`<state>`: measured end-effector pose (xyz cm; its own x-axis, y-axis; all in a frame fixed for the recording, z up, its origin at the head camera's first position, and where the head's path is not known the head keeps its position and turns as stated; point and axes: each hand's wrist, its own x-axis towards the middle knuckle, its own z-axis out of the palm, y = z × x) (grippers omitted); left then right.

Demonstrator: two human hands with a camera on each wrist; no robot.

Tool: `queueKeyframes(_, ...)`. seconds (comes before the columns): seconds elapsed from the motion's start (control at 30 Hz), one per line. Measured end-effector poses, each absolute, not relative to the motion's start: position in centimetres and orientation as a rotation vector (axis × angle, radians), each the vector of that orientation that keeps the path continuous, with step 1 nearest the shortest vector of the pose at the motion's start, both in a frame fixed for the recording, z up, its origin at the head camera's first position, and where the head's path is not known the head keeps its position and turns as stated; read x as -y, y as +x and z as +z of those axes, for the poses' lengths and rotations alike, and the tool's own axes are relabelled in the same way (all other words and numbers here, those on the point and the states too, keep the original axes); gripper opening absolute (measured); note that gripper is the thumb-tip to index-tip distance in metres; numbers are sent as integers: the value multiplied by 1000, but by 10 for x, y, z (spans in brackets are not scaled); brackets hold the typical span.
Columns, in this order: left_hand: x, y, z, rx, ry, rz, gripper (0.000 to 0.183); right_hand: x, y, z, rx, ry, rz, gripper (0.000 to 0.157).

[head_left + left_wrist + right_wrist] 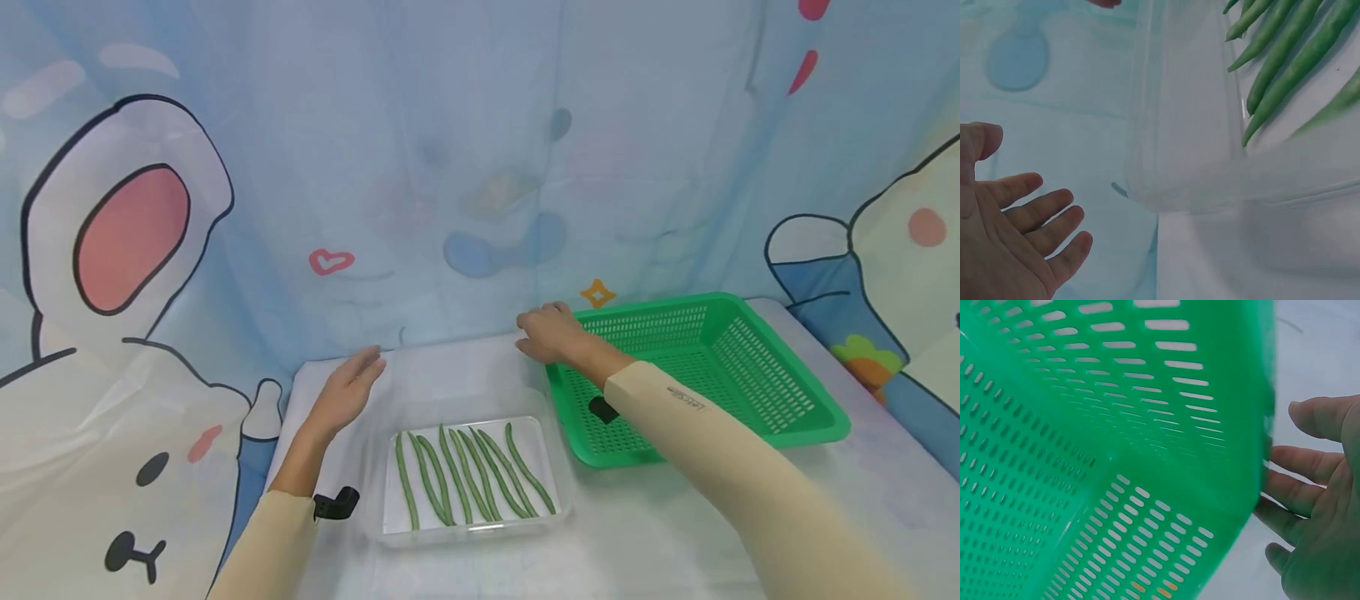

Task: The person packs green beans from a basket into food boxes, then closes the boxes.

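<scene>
Several green beans (467, 475) lie side by side on the white bottom of a clear plastic box (480, 533). My left hand (348, 392) hovers off the box's far left corner, its fingers spread and holding nothing. In the left wrist view that palm (1010, 244) faces the box, apart from its wall. Beyond the far left corner of a green plastic basket (780, 367) is my right hand (551, 333). The right wrist view shows its fingers (1300, 487) loosely extended beside the basket's corner; whether they touch it I cannot tell. Nothing sits in that hand.
The basket, with slotted walls, stands to the right of the box on a white-covered table (637, 533). A blue curtain (465, 167) with cartoon prints hangs right behind the table's far edge. My right forearm (720, 450) crosses over the basket.
</scene>
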<state>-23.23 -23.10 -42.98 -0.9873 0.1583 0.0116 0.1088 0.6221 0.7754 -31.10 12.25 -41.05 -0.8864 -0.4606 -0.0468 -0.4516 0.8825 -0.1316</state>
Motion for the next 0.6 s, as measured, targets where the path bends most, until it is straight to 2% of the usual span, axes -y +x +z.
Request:
queueKeyframes(0.27, 223, -258, -434, -2563, 78, 1403, 74, -109, -324, -426, -2930, -624, 190, 42)
queueKeyframes(0.5, 220, -276, -453, -2444, -86, 1381, 78, -96, -324, -442, -2891, -672, 524, 26)
queueKeyframes(0.6, 218, -278, -459, -2409, -134, 1347, 78, -91, -324, -446, -2870, -692, 643, 33)
